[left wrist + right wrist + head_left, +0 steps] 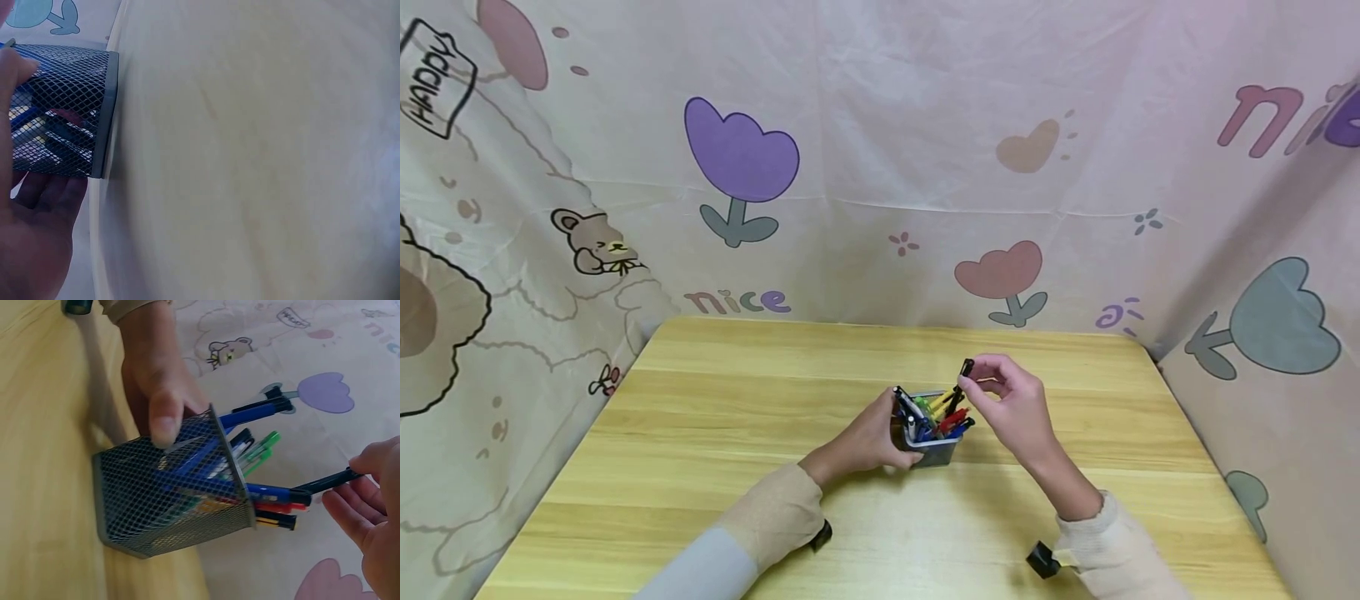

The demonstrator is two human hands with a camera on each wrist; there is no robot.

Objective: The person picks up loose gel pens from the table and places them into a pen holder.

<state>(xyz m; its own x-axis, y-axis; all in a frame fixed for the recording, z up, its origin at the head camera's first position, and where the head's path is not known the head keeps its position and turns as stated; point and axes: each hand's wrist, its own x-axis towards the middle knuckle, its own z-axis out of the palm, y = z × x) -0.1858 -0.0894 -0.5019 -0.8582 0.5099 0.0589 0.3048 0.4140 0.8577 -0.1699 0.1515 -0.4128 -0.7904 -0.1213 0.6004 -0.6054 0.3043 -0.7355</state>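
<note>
A dark wire-mesh pen holder (169,494) stands on the table, filled with several pens in blue, green, red, yellow and black. My left hand (871,433) grips its left side, thumb on the near wall and fingers round the far side; the left wrist view shows the same hand (40,231) under the mesh wall. Above the holder's right rim, my right hand (1011,404) pinches a black pen (328,482) by its upper end between thumb and fingers. The pen's lower part is among the other pens, its tip hidden.
The wooden table (715,417) extends on both sides of the holder. A printed cloth (880,167) with flowers and bears hangs behind it and along both sides. Black wrist devices (1042,560) sit by both sleeves.
</note>
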